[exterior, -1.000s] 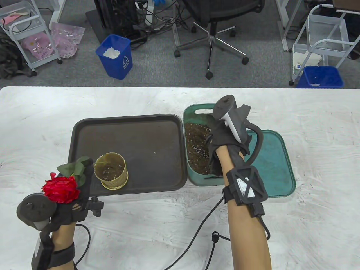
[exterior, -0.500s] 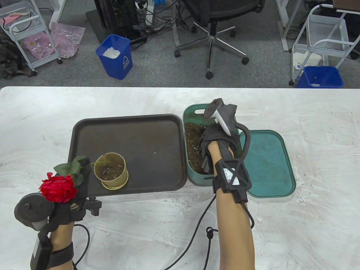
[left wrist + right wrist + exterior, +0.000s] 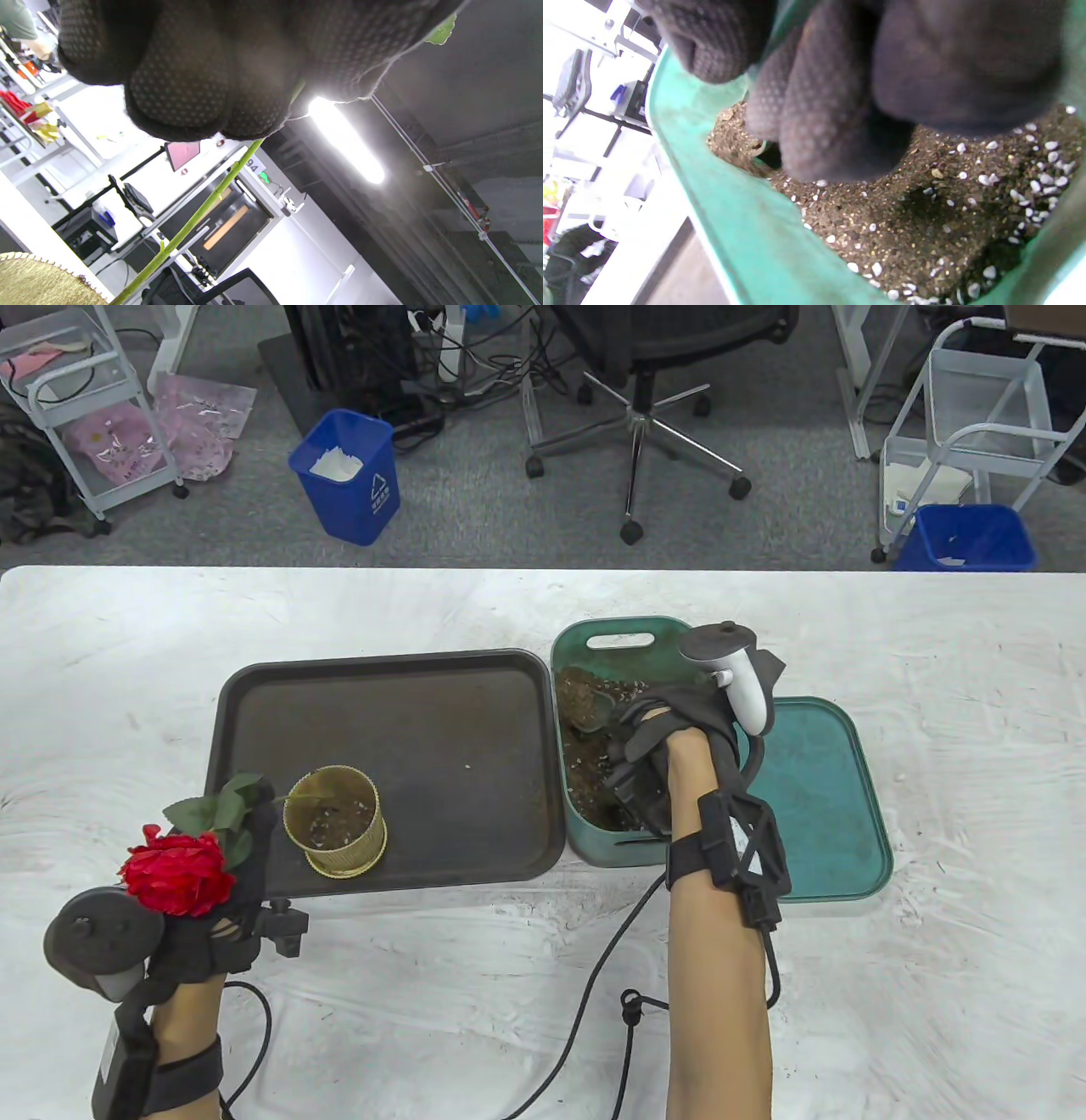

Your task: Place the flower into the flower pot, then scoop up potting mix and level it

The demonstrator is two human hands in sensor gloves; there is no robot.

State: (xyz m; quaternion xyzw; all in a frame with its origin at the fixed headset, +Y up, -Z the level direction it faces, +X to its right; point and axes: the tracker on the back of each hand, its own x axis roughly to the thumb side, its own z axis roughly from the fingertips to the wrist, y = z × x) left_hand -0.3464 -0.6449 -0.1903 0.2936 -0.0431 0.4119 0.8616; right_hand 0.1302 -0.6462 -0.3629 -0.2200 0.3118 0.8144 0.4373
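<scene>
My left hand (image 3: 222, 918) grips a red artificial flower (image 3: 178, 874) near the table's front left. Its green stem (image 3: 191, 220) slants down from my curled fingers (image 3: 203, 84) into the gold flower pot (image 3: 335, 819), which stands on the dark tray (image 3: 424, 712). The pot holds a thin layer of mix. My right hand (image 3: 636, 755) is inside the green bin (image 3: 594, 634), curled round the handle of a small green scoop (image 3: 587, 707) that carries potting mix (image 3: 585, 785). In the right wrist view my fingers (image 3: 831, 106) hover just over the mix (image 3: 925, 220).
The bin's green lid (image 3: 819, 797) lies flat on the table right of the bin. A black cable (image 3: 611, 950) trails across the white table (image 3: 933, 984) near the front. Beyond the far edge stand an office chair (image 3: 645, 407), blue waste bins (image 3: 348, 475) and wire carts (image 3: 976, 424).
My right wrist has turned, swinging the tracker to the right, and the scoop now shows in the bin's far left with mix in it. The left hand and flower have barely moved.
</scene>
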